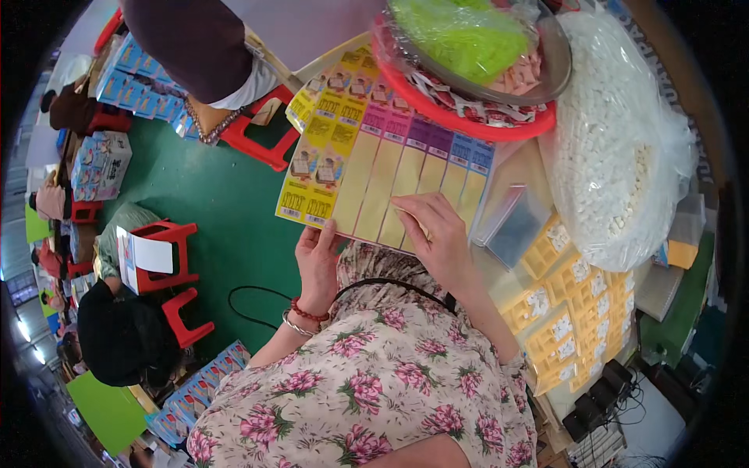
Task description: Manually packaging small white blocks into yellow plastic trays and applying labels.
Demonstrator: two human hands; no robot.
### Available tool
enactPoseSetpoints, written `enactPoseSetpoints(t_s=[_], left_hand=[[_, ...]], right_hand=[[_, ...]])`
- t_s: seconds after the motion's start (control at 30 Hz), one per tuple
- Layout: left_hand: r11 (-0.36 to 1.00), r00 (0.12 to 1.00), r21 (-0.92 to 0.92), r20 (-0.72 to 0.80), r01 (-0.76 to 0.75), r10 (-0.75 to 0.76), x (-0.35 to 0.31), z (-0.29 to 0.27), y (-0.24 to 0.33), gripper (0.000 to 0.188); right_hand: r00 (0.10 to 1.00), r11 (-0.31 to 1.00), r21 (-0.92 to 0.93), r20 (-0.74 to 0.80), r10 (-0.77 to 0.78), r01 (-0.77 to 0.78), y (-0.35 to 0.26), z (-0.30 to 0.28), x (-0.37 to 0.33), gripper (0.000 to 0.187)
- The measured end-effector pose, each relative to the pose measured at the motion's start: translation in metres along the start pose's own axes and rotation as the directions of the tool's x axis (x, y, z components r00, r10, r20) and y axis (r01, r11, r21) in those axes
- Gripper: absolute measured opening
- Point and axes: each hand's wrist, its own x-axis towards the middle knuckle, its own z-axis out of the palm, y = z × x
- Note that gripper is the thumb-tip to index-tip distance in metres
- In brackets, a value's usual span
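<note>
Head view, looking down over the person's flowered sleeves. The left hand (316, 261) grips the near left corner of a large printed card sheet (382, 168), thumb on top and fingers beneath, clamped on its lower edge. The sheet runs from the picture's centre toward 12 o'clock, its left part yellow with small printed panels, its right part divided into long pale columns headed by pink, purple and blue strips. The right hand (437, 234) lies flat on the sheet's near right part, fingers together and pressed on the columns, closed round nothing. The left wrist bears a red bead bracelet (308, 313) and a metal bangle (295, 326). At 1 o'clock a red tray (468, 117) overlaps the sheet's far edge and carries a clear bowl of green shreds (468, 35). At 2 to 3 o'clock sits a clear bag of small white pieces (616, 148). Just right of the right hand lies a stack of clear sleeves (515, 226), and at 4 o'clock a spread of yellow cards (566, 312). At 9 o'clock stand red stools (168, 249) on a green floor (226, 210); at 11 o'clock another person's dark sleeve (195, 43) enters.
</note>
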Motion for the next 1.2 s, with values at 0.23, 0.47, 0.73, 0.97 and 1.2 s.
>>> enactPoseSetpoints(t_s=[0.23, 0.47, 0.73, 0.97, 1.2], left_hand=[[0.83, 0.864, 0.248, 0.223, -0.499, 0.452, -0.011, 0.015, 0.0, 0.012], [0.893, 0.905, 0.195, 0.22, -0.406, 0.364, -0.016, 0.011, -0.012, 0.008], [0.917, 0.927, 0.188, 0.206, -0.351, 0.313, -0.021, 0.024, 0.006, 0.013], [0.943, 0.926, 0.075, 0.228, -0.324, 0.301, -0.026, 0.026, 0.012, 0.013], [0.956, 0.939, 0.054, 0.211, -0.29, 0.272, -0.026, 0.023, 0.012, 0.011]], right_hand=[[0.98, 0.966, 0.179, 0.037, -0.197, 0.187, -0.018, 0.024, 0.027, 0.019], [0.979, 0.963, 0.224, 0.103, -0.176, 0.149, -0.011, 0.031, 0.016, 0.018], [0.968, 0.961, 0.214, 0.137, -0.209, 0.177, -0.003, 0.028, 0.016, 0.02], [0.944, 0.942, 0.17, 0.111, -0.311, 0.29, -0.013, 0.017, 0.024, 0.023], [0.935, 0.939, 0.171, 0.149, -0.323, 0.298, -0.013, 0.017, 0.024, 0.026]])
